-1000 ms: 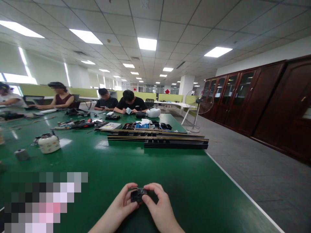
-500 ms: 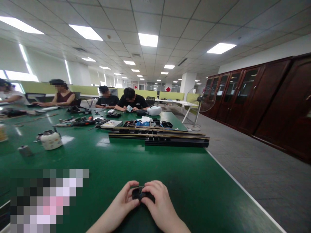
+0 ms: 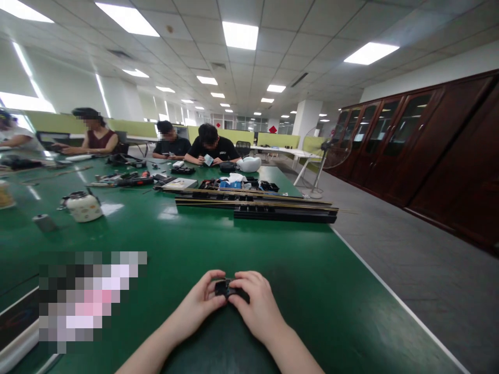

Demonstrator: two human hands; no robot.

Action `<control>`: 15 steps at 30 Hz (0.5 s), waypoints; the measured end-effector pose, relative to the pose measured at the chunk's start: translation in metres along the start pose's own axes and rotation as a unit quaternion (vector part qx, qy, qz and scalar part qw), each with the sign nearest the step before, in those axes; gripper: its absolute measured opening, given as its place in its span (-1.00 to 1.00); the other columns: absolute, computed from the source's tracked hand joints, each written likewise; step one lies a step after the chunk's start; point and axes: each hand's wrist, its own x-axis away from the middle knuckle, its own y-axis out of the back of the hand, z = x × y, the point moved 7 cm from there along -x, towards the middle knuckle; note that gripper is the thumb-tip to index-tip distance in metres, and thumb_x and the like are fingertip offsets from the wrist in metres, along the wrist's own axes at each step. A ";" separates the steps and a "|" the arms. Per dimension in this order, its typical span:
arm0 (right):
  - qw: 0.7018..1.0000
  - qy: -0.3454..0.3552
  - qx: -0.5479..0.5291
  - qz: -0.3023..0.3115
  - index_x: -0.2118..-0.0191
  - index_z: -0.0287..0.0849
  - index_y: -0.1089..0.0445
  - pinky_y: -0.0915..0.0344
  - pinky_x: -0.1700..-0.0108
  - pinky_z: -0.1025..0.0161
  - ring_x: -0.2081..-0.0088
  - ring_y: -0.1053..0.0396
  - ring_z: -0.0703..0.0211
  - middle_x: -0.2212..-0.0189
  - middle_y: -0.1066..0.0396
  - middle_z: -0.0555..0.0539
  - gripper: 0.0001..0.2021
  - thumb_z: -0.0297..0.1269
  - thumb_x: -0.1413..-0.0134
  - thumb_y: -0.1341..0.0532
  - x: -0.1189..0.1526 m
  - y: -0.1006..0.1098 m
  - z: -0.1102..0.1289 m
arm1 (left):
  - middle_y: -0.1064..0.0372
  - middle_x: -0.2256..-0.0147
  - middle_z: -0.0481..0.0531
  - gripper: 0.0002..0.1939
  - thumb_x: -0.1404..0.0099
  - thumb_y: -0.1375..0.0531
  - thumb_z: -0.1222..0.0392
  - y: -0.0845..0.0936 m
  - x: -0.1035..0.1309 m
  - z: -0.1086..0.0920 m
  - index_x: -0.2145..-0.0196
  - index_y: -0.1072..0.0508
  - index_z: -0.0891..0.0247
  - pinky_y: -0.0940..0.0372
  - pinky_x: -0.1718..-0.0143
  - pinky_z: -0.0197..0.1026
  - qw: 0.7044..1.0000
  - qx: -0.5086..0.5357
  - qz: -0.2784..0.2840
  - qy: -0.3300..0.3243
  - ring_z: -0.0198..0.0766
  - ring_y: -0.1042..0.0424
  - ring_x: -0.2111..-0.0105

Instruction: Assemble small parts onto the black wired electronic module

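Observation:
Between my two hands is a small black plastic part (image 3: 222, 289), seemingly hollow on its left side; its exact kind I cannot make out. My left hand (image 3: 200, 298) grips its left end, thumb on the near side and fingertips at the far edge. From the right, my right hand (image 3: 255, 301) closes around the other end, the fingers covering much of its top. Both hands are just above or at the green tabletop (image 3: 187, 249), near its front edge.
A blurred-out patch (image 3: 89, 301) lies left of my hands, beside a white-edged object (image 3: 19, 322). Further off are a grey cylinder (image 3: 44, 223), a patterned pot (image 3: 83, 206), black rails (image 3: 286, 214) with thin brass-coloured rods, and tools (image 3: 132, 181). Several people sit beyond.
The whole scene sits differently in view: my head has tilted down slightly, so more forearm shows. Both hands still hold the black part, with a small shift of the right fingers.

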 end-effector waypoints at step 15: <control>0.998 -0.009 -0.069 0.006 0.23 -0.06 -0.40 -0.19 0.00 0.11 0.06 -0.27 0.15 0.14 -0.36 -0.06 -0.79 -0.43 0.04 -0.16 0.000 -0.010 -0.007 | -0.37 0.18 0.07 -0.49 0.01 -0.27 0.23 0.002 0.002 0.003 0.10 -0.19 0.20 -0.14 0.05 -0.09 0.999 0.041 -0.007 0.016 -0.19 -0.35 0.16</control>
